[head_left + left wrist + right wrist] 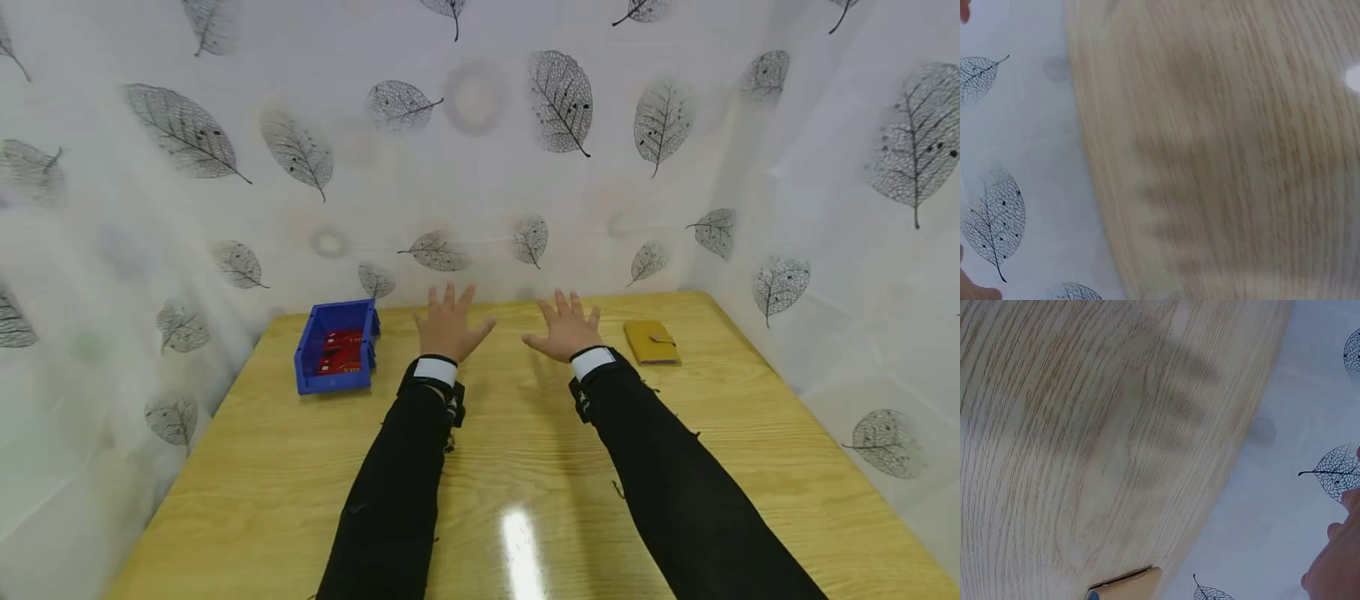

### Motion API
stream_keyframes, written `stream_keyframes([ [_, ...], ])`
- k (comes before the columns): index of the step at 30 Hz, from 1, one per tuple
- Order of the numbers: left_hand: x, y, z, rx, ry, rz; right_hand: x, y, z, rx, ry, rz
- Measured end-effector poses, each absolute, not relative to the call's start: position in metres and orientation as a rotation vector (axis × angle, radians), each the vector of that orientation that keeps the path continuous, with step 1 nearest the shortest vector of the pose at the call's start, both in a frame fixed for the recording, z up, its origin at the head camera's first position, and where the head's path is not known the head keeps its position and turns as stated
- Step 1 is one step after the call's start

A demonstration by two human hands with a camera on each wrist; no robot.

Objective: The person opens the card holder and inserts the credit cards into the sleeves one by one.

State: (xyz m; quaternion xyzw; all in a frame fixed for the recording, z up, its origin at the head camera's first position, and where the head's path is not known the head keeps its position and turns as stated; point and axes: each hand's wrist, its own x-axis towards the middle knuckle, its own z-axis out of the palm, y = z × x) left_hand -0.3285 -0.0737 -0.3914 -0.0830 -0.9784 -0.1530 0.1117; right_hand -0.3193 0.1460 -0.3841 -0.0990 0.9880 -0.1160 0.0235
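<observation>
Both hands reach forward over the far part of the wooden table, fingers straight and spread, with nothing held. The left hand (447, 327) is right of a blue plastic bin (334, 382) in which red cards (341, 352) lie, printed with light lettering. To the left of a yellow card holder (651, 342) with a snap tab is the right hand (567, 331). In the right wrist view, part of the card holder (1129, 586) shows at the bottom edge, and some of the right hand (1338, 562) at the right edge.
The wooden table (480, 467) ends at a white curtain (480, 192) with grey leaf prints, which hangs behind it and along both sides. Black sleeves with wrist-worn cameras cover both forearms. A bright light reflection (522, 550) lies on the near tabletop.
</observation>
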Motion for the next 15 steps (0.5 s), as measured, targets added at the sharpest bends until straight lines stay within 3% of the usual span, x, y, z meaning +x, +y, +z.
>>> stream_keyframes([
  [10,-0.316,-0.087,-0.402,-0.495,-3.078,-0.548,-0.324,0.244,-0.417,0.029,2.85,-0.906],
  [15,-0.288,-0.097,-0.421,-0.572,-3.093,-0.674,-0.321,0.283,-0.46,0.066,2.913,-0.829],
])
